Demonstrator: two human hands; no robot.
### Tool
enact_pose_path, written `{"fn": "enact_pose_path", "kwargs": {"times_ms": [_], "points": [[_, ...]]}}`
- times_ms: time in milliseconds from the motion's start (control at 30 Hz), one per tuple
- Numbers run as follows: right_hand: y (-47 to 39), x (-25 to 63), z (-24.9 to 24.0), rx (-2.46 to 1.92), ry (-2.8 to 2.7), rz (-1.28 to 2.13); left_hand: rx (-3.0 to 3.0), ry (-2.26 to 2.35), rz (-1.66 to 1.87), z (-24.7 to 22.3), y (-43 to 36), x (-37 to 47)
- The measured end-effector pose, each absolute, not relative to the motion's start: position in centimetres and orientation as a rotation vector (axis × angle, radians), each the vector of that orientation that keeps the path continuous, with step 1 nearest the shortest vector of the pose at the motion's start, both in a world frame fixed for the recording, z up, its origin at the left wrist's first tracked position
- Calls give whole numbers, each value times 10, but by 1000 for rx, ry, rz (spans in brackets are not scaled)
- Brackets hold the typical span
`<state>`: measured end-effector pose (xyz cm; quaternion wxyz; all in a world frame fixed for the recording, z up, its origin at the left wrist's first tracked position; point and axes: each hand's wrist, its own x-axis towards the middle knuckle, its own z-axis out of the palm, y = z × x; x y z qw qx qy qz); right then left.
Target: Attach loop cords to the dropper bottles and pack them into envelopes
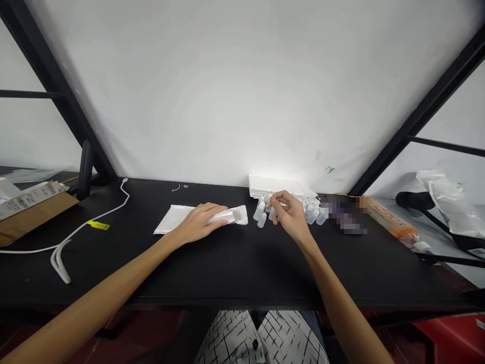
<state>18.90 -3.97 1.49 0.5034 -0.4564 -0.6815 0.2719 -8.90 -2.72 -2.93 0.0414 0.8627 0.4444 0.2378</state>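
My left hand (199,222) is closed over a white packet in clear wrapping (238,216), its fingers on top and its thumb along the near side. Under and left of that hand lies a flat white mailer bag (171,218). My right hand (290,215) hovers at a cluster of small translucent plastic bottles (311,215), with thumb and fingers pinched together. What the pinch holds, if anything, is too small to tell. Two bottles (261,219) lie just left of the right hand, and others are partly hidden behind it.
Behind the bottles lies a stack of white mailers (282,184). A blurred dark item (346,217) and an orange-and-clear plastic pack (394,222) are to the right. On the left, a white cable (94,212) with a yellow tag runs past a cardboard box (34,210). Black frame posts flank the black table (235,273).
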Motion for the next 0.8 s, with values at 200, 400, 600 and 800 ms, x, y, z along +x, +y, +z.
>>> {"fn": "enact_pose_path", "kwargs": {"times_ms": [200,400,600,800], "points": [[-43,177,16,-945,-1511,1012,2621,1354,777,-29,-30,-85],[-38,162,-1,-983,-1623,1175,2610,1358,888,-30,-30,-83],[-36,162,-13,-1173,-1957,837,2666,1306,856,-33,-29,-84],[-40,143,-17,-1233,-2307,459,2729,1222,754,-34,-33,-79]]}}
